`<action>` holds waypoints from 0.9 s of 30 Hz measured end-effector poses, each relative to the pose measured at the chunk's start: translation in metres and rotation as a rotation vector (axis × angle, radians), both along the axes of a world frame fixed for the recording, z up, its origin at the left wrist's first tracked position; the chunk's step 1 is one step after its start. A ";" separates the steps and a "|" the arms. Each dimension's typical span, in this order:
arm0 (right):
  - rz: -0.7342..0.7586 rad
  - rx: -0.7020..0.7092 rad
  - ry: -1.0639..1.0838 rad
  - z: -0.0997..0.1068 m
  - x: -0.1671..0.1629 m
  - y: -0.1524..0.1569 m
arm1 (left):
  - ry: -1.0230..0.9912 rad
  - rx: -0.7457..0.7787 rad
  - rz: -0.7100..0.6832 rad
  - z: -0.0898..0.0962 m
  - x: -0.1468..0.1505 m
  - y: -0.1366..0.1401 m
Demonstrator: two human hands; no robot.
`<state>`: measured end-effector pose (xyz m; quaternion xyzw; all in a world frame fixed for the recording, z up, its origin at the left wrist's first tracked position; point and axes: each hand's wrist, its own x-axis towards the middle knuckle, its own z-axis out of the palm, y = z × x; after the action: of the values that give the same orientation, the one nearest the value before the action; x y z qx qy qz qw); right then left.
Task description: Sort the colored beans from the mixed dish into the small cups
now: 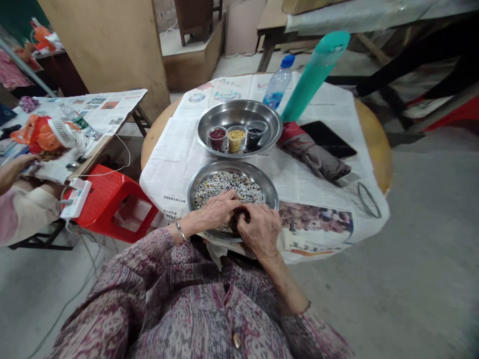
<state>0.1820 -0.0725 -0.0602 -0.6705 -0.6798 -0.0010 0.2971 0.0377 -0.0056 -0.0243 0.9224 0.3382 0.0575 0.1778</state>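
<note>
A round metal tray (272,187) in front of me holds mixed white, black and yellow grains (224,185). Over its near side, my left hand (215,212) has its fingers bent and closed, with the tips at the grains. My right hand (261,228) is beside it, fingers curled inward and pressed together. A dark brown patch shows between the hands; whether it is held, or what it is, I cannot make out. Behind stands a metal basin (239,107) with a cup of dark red beans (217,138), a cup of yellow grains (236,138) and a cup of black beans (255,135).
Newspaper (168,159) covers the round table. Behind the basin are a water bottle (278,82) and a tall green container (314,77). A folded umbrella (312,154) and a black phone or tablet (329,139) lie right. A red stool (112,199) stands left, near another person's arm (15,172).
</note>
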 end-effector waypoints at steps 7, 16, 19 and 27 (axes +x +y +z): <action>-0.052 0.093 0.034 -0.003 -0.003 0.000 | 0.073 0.175 -0.061 0.005 0.015 0.028; -0.038 0.089 0.095 -0.002 -0.003 -0.002 | 0.123 0.169 -0.065 -0.002 0.008 0.046; -0.037 0.085 0.117 -0.002 -0.004 -0.002 | 0.143 0.197 0.083 0.010 -0.014 0.041; -0.042 0.074 0.126 -0.001 -0.004 -0.001 | 0.139 0.036 0.219 0.010 -0.030 0.014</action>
<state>0.1782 -0.0736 -0.0608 -0.6719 -0.6451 0.0099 0.3639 0.0075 0.0080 -0.0140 0.8847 0.4473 0.0185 0.1301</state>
